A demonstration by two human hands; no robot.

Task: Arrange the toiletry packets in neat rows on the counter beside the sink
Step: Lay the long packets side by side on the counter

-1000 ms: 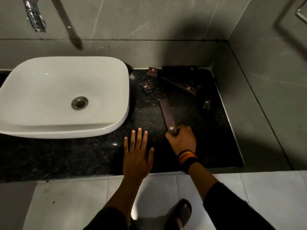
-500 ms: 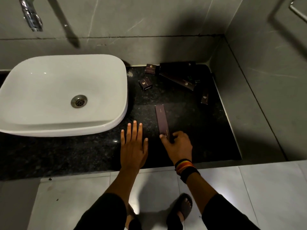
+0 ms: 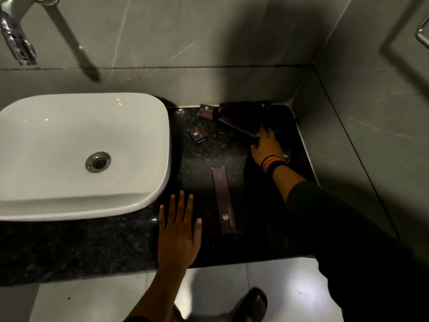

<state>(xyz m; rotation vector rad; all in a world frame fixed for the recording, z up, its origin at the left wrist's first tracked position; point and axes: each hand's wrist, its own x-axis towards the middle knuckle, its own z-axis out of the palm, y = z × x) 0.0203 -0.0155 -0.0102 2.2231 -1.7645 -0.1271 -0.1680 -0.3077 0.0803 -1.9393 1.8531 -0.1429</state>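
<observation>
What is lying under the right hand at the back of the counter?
The right hand covers the near end of a long dark packet. A small packet peeks out beside the wrist; anything else underneath is hidden.

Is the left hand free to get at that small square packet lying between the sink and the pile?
Probably yes. The left hand lies flat and empty on the counter, and bare counter runs from it up to the small square packet; the long packet lies off to the side.

One long dark packet [image 3: 224, 200] lies flat near the front of the tabletop, gold logo at its near end. Two small square ones [image 3: 197, 134] [image 3: 206, 111] sit askew further back, beside longer dark packets [image 3: 241, 125] jumbled in the corner (hard to count).
</observation>
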